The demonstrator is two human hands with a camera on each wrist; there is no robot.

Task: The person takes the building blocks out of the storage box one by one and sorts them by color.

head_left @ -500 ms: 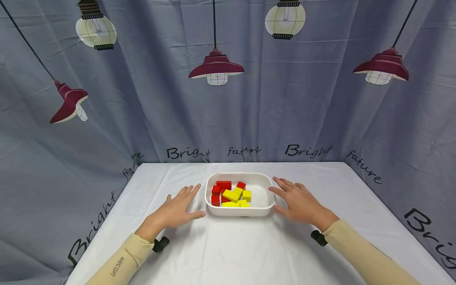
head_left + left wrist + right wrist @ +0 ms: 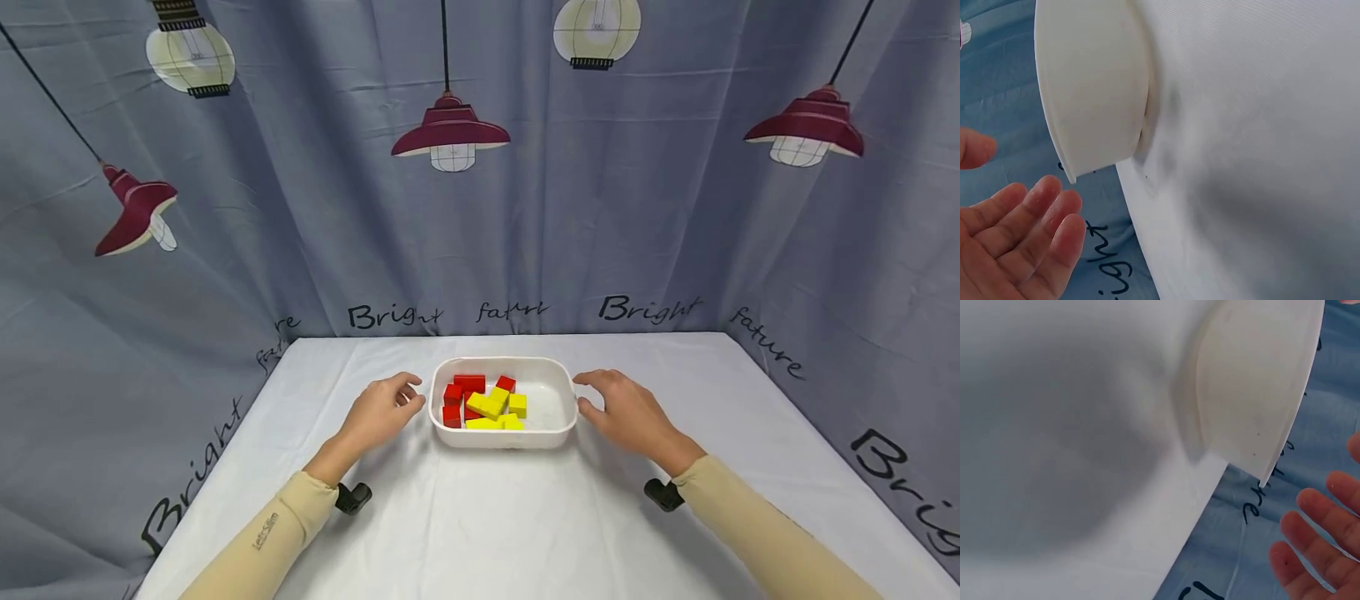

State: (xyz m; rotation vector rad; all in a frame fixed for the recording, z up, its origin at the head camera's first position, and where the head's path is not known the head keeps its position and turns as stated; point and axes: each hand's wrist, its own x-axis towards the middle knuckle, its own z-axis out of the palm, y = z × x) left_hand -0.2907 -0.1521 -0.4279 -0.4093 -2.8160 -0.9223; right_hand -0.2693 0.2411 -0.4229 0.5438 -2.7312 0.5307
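Note:
A white rectangular tub [image 2: 502,439] with rounded corners stands on the table, holding several red blocks [image 2: 470,382] and yellow blocks [image 2: 517,405] gathered mostly in its left half. Off the tub's left end is my left hand [image 2: 380,412], fingers loosely bent and nothing in them; the left wrist view shows a gap between its fingertips and the tub's wall [image 2: 1094,87]. My right hand [image 2: 626,412] is at the right end, thumb and forefinger close to the rim. Its other fingers [image 2: 1300,531] appear apart from the tub in the right wrist view.
A white cloth covers the table [image 2: 480,517]. Behind and along both sides hangs a grey-blue curtain [image 2: 330,208] printed with lamps and lettering. A small black device [image 2: 354,498] sits under the left wrist, another black device [image 2: 663,495] under the right.
The fingers of both hands have bent from a straighter, spread pose. My left hand has shifted slightly up and turned inward at the tub's left end. The head view has tilted down slightly.

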